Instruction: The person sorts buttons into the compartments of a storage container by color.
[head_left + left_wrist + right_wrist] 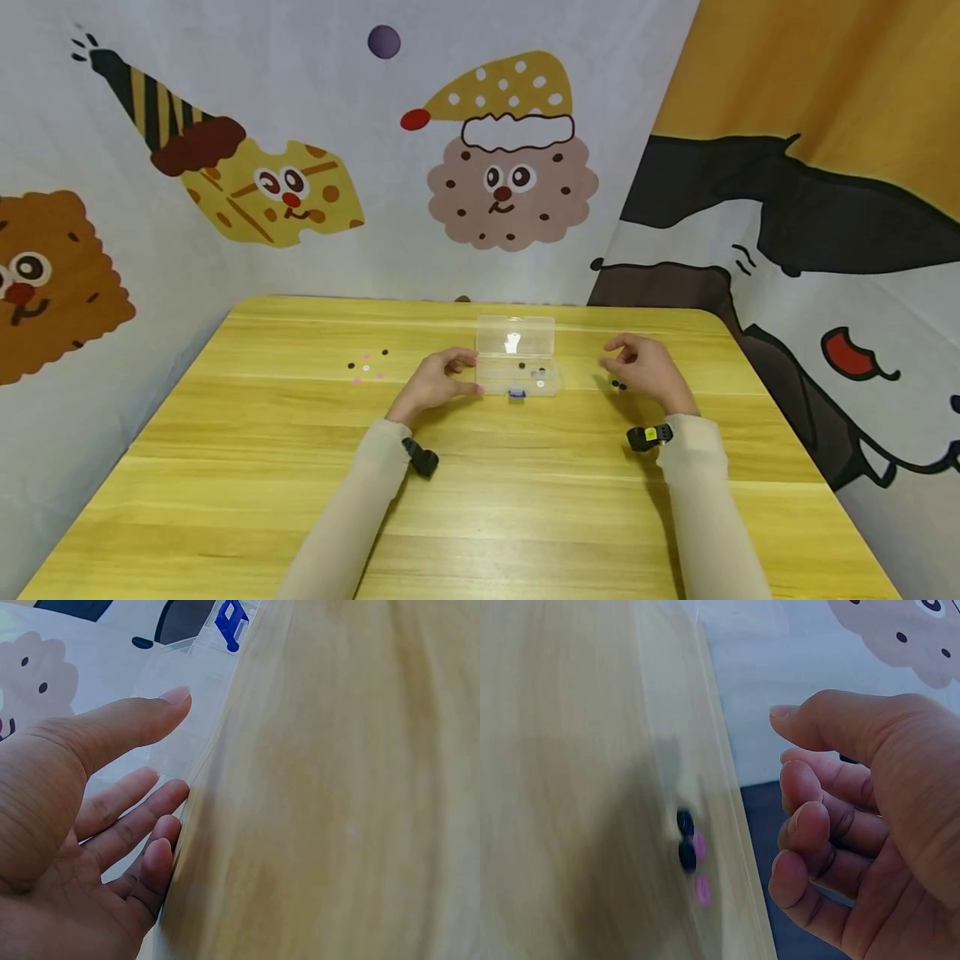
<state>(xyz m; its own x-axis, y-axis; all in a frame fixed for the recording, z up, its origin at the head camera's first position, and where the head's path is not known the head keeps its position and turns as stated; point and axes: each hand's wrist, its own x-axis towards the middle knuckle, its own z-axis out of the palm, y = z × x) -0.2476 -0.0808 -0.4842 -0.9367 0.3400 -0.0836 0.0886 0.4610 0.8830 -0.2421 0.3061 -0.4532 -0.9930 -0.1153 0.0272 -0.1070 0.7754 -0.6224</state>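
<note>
A clear plastic box [498,379] stands on the table with its lid [491,333] raised; a few dark and white discs lie inside. A blue latch [231,626] hangs at its front edge. My left hand [435,382] is at the box's left side, thumb by the front corner and fingers farther back, loosely bent. To the right of the box my right hand [648,367] hovers, fingers loosely curled, thumb apart from them and nothing between. Beneath it lie small button-like discs, black ones [687,855] and pink ones [702,889].
Left of the left hand, more small discs lie scattered: black [351,365], white [366,367] and pink [379,376]. The wooden table [480,517] ends at a cartoon-printed cloth [300,267] behind it.
</note>
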